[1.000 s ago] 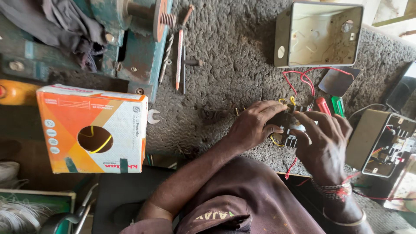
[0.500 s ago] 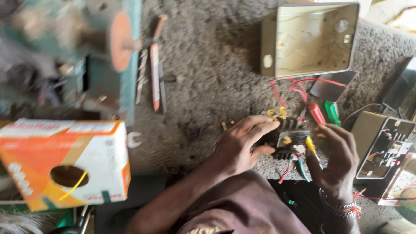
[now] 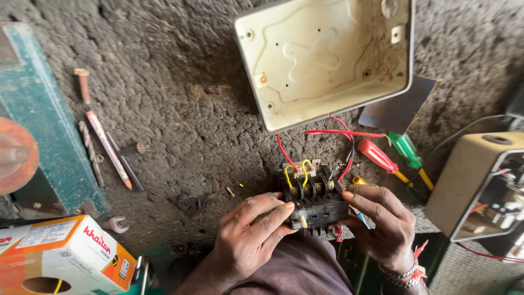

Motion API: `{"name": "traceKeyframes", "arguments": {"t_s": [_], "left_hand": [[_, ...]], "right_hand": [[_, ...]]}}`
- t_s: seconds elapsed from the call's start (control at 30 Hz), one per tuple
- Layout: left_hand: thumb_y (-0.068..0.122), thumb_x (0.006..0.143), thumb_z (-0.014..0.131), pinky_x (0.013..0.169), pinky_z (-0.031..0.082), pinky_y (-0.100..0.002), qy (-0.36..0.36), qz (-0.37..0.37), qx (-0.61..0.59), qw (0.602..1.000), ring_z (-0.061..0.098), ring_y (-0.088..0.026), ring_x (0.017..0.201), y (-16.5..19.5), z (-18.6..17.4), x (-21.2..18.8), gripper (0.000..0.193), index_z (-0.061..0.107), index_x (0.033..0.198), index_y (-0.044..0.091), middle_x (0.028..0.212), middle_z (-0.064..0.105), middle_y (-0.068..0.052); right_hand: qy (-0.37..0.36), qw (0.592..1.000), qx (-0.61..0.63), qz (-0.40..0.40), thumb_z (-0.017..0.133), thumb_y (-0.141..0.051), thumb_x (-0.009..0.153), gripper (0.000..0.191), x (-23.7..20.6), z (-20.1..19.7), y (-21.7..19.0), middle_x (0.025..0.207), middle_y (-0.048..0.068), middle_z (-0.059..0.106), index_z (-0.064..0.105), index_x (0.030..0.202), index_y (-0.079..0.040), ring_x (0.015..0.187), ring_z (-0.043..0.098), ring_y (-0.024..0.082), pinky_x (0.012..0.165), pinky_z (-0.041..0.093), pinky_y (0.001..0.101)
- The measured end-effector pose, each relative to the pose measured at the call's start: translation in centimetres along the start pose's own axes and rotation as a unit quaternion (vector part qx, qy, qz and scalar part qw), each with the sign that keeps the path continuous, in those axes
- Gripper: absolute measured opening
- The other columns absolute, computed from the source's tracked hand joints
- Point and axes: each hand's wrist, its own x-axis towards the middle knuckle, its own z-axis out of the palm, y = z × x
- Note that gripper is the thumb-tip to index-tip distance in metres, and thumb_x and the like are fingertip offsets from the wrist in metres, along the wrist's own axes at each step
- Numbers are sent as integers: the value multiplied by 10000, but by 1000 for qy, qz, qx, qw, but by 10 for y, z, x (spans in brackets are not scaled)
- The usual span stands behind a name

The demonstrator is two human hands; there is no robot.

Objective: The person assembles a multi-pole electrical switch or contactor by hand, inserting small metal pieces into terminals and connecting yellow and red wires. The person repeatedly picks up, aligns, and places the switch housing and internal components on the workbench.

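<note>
Two hands of mine meet low in the middle of the rough grey mat (image 3: 180, 131). Far left stands a green machine (image 3: 41, 142), with an orange and white box (image 3: 60, 254) below it and a pencil (image 3: 109, 157) lying among drill bits just to its right. My left hand (image 3: 248, 237) has its fingers curled over the near edge of a black switch block (image 3: 315, 199), thumb underneath. Yellow wire loops sit on top of the block and red wires (image 3: 338, 133) run up to the open cream box (image 3: 327, 57) above. My right hand (image 3: 382, 226) pinches the block's right end. Beyond lie a red screwdriver (image 3: 379, 155) and a green screwdriver (image 3: 406, 150).
</note>
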Motion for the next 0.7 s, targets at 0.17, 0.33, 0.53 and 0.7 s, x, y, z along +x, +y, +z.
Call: {"name": "traceKeyframes", "arguments": {"t_s": [0.17,0.33,0.53,0.7], "left_hand": [[92,763,898,916,642,-410,-23,-20,15,999,738,-313,1058,5,-2,-8,481,710,1200,17,1094,692,-100],[76,764,902,948,648,-421,-23,-24,4,999,737,-309,1057,4,-1,-10,477,707,1195,12,1095,680,-105],[66,774,908,951,654,-416,-20,-31,-2,999,740,-298,1044,2,0,-6,465,711,1191,8,1082,677,-106],[72,787,913,983,665,-418,-17,-23,-4,1000,739,-275,1028,-1,0,-5,469,704,1202,3,1079,665,-105]], "right_hand": [[-18,999,29,9,863,-162,740,440,-13,4,6,1072,128,738,719,1147,-76,957,750,249,815,605,329],[-13,999,51,-12,860,-162,748,439,-18,9,13,1072,143,731,707,1143,-47,973,753,259,834,611,333],[-11,998,60,-10,859,-156,739,453,-16,11,18,1077,139,728,708,1153,-51,984,750,252,856,613,340],[-11,998,65,-5,878,-154,706,488,-14,14,18,1067,131,727,708,1151,-53,986,749,240,858,616,327]]}}
